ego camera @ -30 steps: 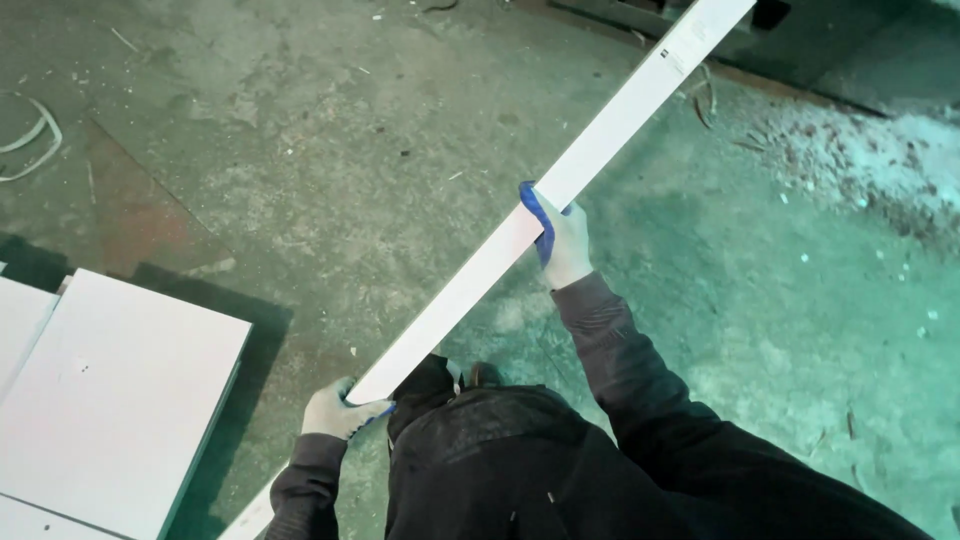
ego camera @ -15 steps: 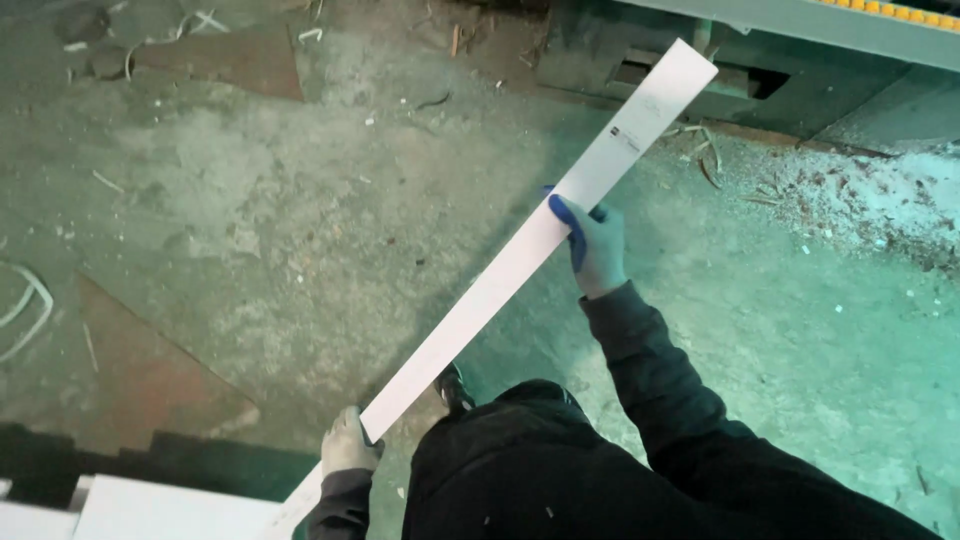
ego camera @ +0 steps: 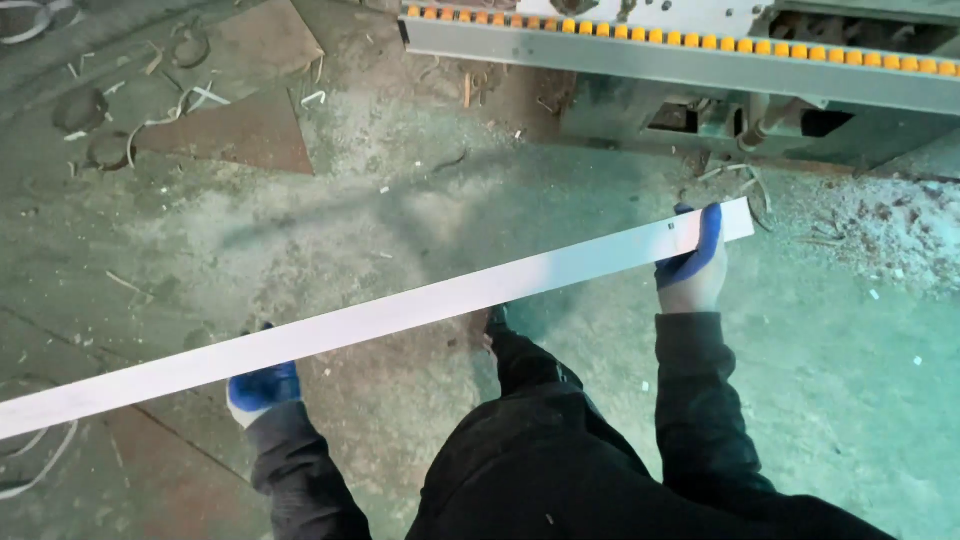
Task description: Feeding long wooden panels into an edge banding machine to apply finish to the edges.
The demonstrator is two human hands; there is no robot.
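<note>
both gloved hands grip a long white panel strip (ego camera: 400,312) over the dusty floor (ego camera: 400,210), left hand (ego camera: 262,392) clamped under its near-left part, right hand (ego camera: 692,268) wrapped around its far-right end near the roller machine (ego camera: 700,60).

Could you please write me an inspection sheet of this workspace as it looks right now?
Surface: bare concrete floor, stained, dusty.
Job's things: long white strip, carried above the floor, tilted up to the right.
Clutter: sawdust at right; shavings and curled offcuts at upper left.
Grippers: left hand under the strip, gloved; right hand gripping near its far end, gloved.
Cables: nothing seen.
Surroundings: machine with an orange roller row along the top edge.
</note>
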